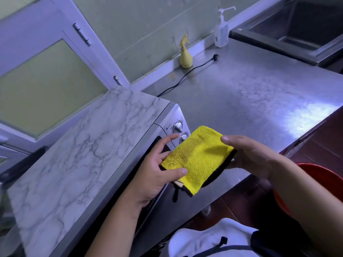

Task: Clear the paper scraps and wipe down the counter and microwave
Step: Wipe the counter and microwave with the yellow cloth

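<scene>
Microfibre cloth, yellow and fluffy with black edging [198, 158], up just in front of the silver microwave with marble-patterned top [83, 145], by its two knobs. Left hand [156, 171]: fingers [164, 154] and thumb pinch the near corner. Right hand [248, 154]: grips the opposite edge, thumb on top. Behind the microwave, on the steel surface [259, 93], a pale yellow spray bottle [185, 54].

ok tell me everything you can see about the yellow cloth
The yellow cloth is fluffy, like microfibre, folded into a rough rectangle, with dark edging and a dark underside showing along its lower edges. It is held in the air in front of the microwave: the left hand pinches its left edge, the right hand its right edge, thumbs on top.
</scene>
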{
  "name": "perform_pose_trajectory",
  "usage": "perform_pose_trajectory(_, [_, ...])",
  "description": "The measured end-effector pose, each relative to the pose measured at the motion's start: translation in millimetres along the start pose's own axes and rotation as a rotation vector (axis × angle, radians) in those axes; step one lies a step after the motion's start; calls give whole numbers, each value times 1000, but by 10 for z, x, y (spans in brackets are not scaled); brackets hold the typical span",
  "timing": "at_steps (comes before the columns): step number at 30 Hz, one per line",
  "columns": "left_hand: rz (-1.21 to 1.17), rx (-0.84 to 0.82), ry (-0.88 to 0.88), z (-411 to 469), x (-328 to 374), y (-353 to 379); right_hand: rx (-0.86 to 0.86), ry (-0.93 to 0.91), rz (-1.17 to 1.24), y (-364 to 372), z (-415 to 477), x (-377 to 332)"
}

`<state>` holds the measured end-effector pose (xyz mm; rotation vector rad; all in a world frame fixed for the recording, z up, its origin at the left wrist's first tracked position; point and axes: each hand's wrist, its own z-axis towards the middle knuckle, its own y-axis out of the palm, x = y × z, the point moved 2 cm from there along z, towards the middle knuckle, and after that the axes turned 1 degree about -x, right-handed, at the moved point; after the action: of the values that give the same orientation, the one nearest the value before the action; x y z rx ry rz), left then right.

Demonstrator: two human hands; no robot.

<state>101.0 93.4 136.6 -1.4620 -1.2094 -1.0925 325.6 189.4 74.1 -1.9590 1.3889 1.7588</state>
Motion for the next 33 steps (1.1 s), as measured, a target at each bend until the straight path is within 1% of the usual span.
perform_pose_trajectory(2, [7, -47, -1, -54, 73, -109, -76, -11, -87, -11, -6, -40])
perform_pose_trajectory(4, [-63, -16, 0, -83, 86, -147, -92, -90, -94, 32, 14, -58])
perform_pose_trajectory(6, [-187, 98, 15, -89, 50, -132, -73, -199, -97, 99, 41, -84])
perform_pose_trajectory(9, [-307, 346, 51, -91, -34, -98, -35, -298, -78, 180, 67, -122])
perform_pose_trajectory(10, [-324, 384, 59, -102, -46, -84, -35, -317, -82, 198, 68, -127])
perform_pose_trajectory(12, [-304, 372, 73, -147, -34, -63, -48, -349, -111, 212, 69, -134])
perform_pose_trajectory(14, [-177, 296, 61, -207, -18, -54, -63, -360, -92, 201, 55, -149])
perform_pose_trajectory(16, [127, 287, 36, -251, -15, -49, -77, -334, -5, 153, 27, -163])
perform_pose_trajectory(18, [425, 304, 51, -268, -18, -5, -116, -305, 93, 108, -17, -169])
perform_pose_trajectory(20, [539, 299, 99, -257, 0, 64, -154, -300, 164, 87, -54, -162])
perform_pose_trajectory(22, [589, 288, 145, -234, 21, 138, -168, -312, 237, 91, -73, -147])
perform_pose_trajectory(24, [663, 311, 151, -213, 82, 219, -172, -330, 299, 100, -67, -143])
perform_pose_trajectory(27, [847, 352, 151, -193, 174, 290, -163, -336, 320, 88, -13, -142])
perform_pose_trajectory(28, [847, 333, 145, -188, 186, 293, -139, -326, 328, 70, 19, -141])
perform_pose_trajectory(30, [738, 295, 115, -188, 189, 302, -49, -307, 349, 56, 88, -138])
perform_pose_trajectory(31, [702, 310, 116, -186, 199, 309, 27, -296, 356, 59, 125, -126])
perform_pose_trajectory(33, [722, 398, 143, -175, 210, 330, 259, -228, 336, 101, 203, -55])
